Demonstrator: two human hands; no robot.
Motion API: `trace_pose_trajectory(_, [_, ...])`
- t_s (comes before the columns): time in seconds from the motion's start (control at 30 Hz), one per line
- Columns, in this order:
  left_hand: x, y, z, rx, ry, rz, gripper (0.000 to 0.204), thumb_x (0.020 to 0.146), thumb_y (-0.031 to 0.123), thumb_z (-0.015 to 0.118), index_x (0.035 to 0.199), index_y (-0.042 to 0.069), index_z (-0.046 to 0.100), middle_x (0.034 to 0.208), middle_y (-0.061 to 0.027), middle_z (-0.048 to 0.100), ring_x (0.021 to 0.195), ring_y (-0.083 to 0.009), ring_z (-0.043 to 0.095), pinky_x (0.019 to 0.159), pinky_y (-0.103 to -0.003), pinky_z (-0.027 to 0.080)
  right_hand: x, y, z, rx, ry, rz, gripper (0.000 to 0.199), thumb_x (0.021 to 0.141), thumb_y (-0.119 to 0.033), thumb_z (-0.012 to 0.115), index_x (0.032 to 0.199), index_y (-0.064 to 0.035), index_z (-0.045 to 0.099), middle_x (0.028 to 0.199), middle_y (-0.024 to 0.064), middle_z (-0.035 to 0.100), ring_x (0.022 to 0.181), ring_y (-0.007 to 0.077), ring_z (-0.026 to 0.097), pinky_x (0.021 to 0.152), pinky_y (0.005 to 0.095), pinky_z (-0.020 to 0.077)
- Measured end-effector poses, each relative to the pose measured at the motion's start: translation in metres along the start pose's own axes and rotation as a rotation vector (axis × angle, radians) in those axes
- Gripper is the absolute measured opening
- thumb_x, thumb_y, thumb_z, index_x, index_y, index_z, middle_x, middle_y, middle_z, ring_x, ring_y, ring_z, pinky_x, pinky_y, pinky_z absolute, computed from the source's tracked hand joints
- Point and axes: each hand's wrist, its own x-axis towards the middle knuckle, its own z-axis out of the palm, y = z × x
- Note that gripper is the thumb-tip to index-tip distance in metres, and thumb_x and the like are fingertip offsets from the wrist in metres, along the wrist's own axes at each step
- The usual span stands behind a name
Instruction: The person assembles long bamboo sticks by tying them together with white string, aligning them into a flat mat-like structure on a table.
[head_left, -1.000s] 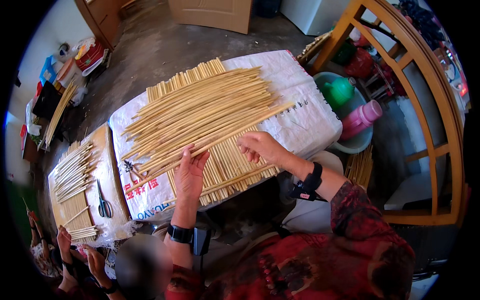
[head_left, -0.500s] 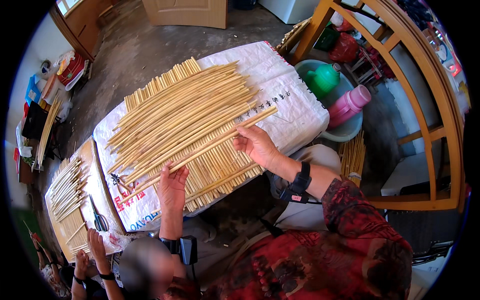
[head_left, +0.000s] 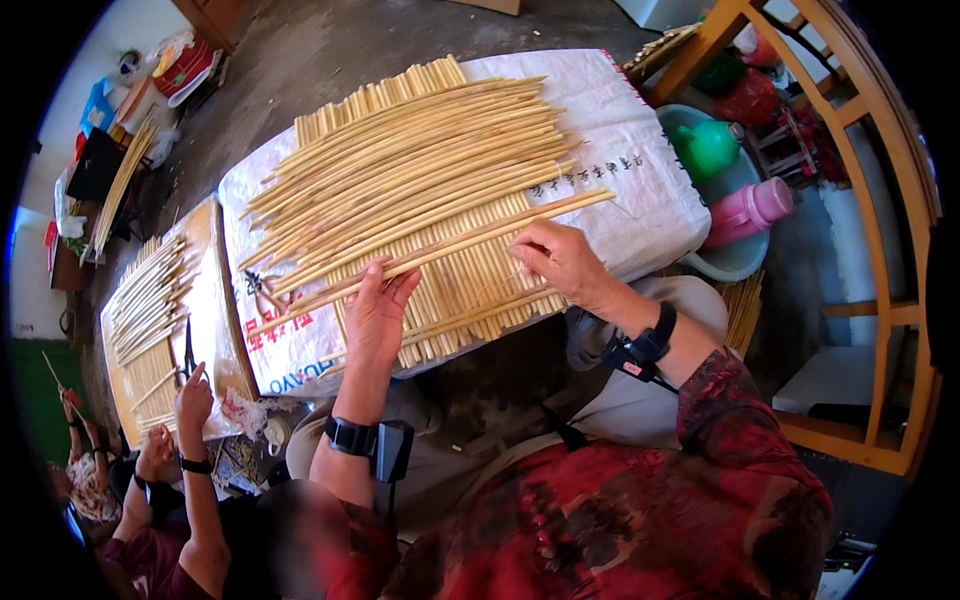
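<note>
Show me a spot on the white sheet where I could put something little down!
The white sheet has most room at its right end, between the tips of the long sticks and the basin. A narrower bare strip borders their left ends. The middle is crowded: long sticks over crosswise sticks, with the left hand and right hand there.

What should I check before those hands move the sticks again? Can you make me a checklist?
1. Left hand at the long stick: ok, its fingers are at it; how firmly, cannot tell.
2. Right hand empty: cannot tell, its fingers are curled.
3. Upper long sticks side by side: ok, though their ends are uneven.
4. Scissors away from these two hands: ok, they're on the other table, beside a co-worker's hand.
5. Green flask off the table: ok, it's in the basin.
</note>
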Motion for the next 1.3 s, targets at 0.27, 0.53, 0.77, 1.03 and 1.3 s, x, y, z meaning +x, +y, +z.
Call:
trace_pose_trajectory(0.27, [-0.013,-0.016,0.01,-0.006,0.011,-0.084,0.023,0.093,0.018,0.053,0.106,-0.002,0.056,0.099,-0.0151,0.062,0.092,-0.0269,0.063,0.087,-0.041,0.052,0.025,0.014,0.027,-0.635,0.029,-0.614,0.029,0.079,-0.02,0.064,0.107,-0.0116,0.061,0.078,0.0079,0.052,0.07,0.0259,0.056,0.061,0.0362,0.0467])
trace_pose_trajectory(0.53, [-0.044,-0.007,0.034,0.583,-0.488,-0.551,0.035,0.097,0.029,0.046,0.109,-0.002,0.056,0.095,-0.0138,0.062,0.083,-0.0194,0.063,0.073,-0.029,0.052,0.023,0.021,0.031,-0.652,-0.151,-0.528,0.028,0.08,-0.022,0.063,0.107,-0.0138,0.062,0.077,0.0066,0.051,0.071,0.0254,0.057,0.059,0.036,0.0475])
trace_pose_trajectory(0.77, [-0.041,-0.017,0.035,0.811,-0.579,-0.431,0.028,0.096,0.021,0.049,0.108,-0.003,0.058,0.092,-0.009,0.063,0.077,-0.0134,0.062,0.064,-0.025,0.051,0.015,0.026,0.044,-0.608,-0.162,-0.512,0.028,0.079,-0.02,0.063,0.106,-0.0139,0.062,0.078,0.0069,0.051,0.071,0.0264,0.058,0.06,0.0365,0.0481])
trace_pose_trajectory(1.03, [-0.043,-0.016,0.037,0.913,-0.581,-0.411,0.024,0.094,0.012,0.049,0.11,-0.004,0.056,0.093,-0.0109,0.064,0.079,-0.0144,0.062,0.066,-0.025,0.051,0.016,0.033,0.059,-0.589,-0.117,-0.563,0.025,0.077,-0.021,0.062,0.102,-0.0154,0.062,0.078,0.0077,0.053,0.074,0.0259,0.059,0.063,0.0372,0.0488])
trace_pose_trajectory(1.3, [-0.043,-0.019,0.043,0.905,-0.559,-0.441,0.022,0.094,0.011,0.049,0.11,-0.002,0.056,0.094,-0.0097,0.062,0.081,-0.015,0.061,0.069,-0.027,0.05,0.012,0.032,0.064,-0.559,-0.096,-0.565,0.029,0.077,-0.024,0.064,0.104,-0.0151,0.061,0.079,0.0062,0.053,0.074,0.0248,0.058,0.062,0.0361,0.0481])
